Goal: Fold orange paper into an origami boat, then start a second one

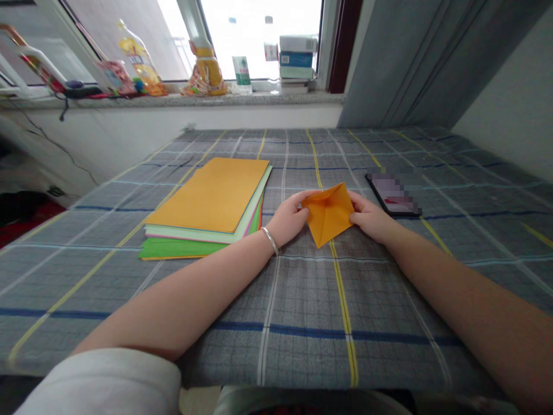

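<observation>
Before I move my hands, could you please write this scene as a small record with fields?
Left hand: holds folded orange paper by its left side
Right hand: holds its right side
Left of hands: paper stack, orange sheet on top
Right of hands: phone, lying flat
Surface: checked tablecloth
Background: windowsill with bottles and boxes

Looks like a room in a home: plaid cloth [298, 305] over the desk, a grey curtain [415, 57] at 1 o'clock, and at 11 to 12 o'clock a window sill [254, 99] crowded with bottles [142, 60], packets and stacked boxes [297, 57].
</observation>
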Tool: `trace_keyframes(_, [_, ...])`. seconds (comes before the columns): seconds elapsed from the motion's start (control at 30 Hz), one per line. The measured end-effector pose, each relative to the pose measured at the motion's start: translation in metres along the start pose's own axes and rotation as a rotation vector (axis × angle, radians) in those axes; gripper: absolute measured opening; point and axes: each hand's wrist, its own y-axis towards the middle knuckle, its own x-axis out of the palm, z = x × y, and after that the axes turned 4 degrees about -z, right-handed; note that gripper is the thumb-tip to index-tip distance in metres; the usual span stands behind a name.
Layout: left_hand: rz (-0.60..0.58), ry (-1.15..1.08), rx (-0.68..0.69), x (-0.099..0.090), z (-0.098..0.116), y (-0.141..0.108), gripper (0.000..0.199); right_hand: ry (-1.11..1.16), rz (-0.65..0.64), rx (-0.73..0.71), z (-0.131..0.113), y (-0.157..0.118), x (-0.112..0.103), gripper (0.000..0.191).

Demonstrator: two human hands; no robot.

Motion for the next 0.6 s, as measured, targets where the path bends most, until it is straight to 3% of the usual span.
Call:
trace_keyframes(0.2, [-0.045,0.080,-0.030,-0.010,-0.002,-0.002,0.042,-0.120,-0.073,-0.021,0.005,-0.003,-0.007,0.071])
trace_keyframes(0.43, [-0.107,0.267,-0.020,-0.016,-0.003,-0.003,0.049,-0.342,-0.113,-0.106,0.005,-0.007,-0.007,0.070])
trace_keyframes(0.6, [-0.135,0.186,-0.102,-0.018,-0.004,0.000,0.046,-0.510,-0.181,-0.209,0.007,-0.007,-0.009,0.073])
